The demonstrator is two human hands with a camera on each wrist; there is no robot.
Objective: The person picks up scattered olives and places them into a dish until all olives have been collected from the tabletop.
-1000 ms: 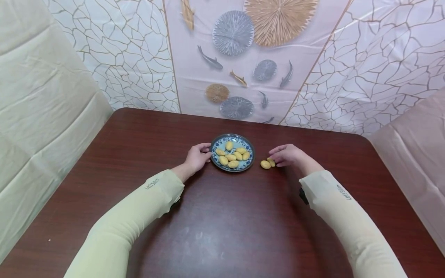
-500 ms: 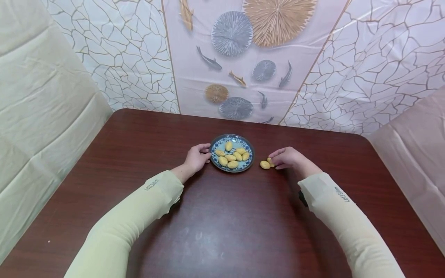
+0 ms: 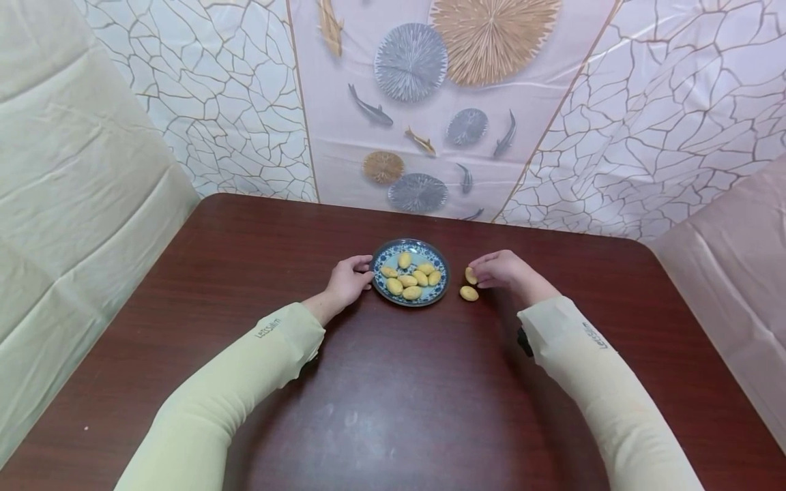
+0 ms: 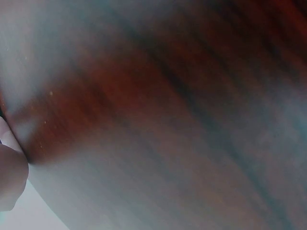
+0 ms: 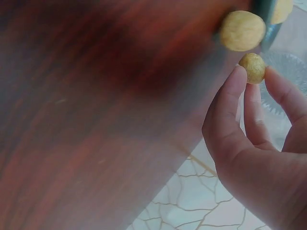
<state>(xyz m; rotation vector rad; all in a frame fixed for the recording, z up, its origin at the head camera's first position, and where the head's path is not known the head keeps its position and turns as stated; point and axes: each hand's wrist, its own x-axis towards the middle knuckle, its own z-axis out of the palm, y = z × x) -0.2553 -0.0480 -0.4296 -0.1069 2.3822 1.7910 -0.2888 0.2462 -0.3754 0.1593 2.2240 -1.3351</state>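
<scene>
Several small yellow potatoes lie on a blue patterned round plate in the head view. At the plate's left rim my left hand touches the edge with fingers and thumb apart. Right of the plate, my right hand pinches one small yellow potato between thumb and fingertips. The right wrist view shows this held potato up close. Another potato rests on the table just below it, near the plate. The left wrist view mostly shows blurred tabletop, with part of the hand at its left edge.
The dark red-brown table extends around the plate, its far edge close behind. A patterned cloth wall stands behind it, and plain pale cloth hangs at the left side.
My right hand has closed its fingertips on one potato and moved it slightly up and left, away from the other potato beside it. The left hand and plate stay in place.
</scene>
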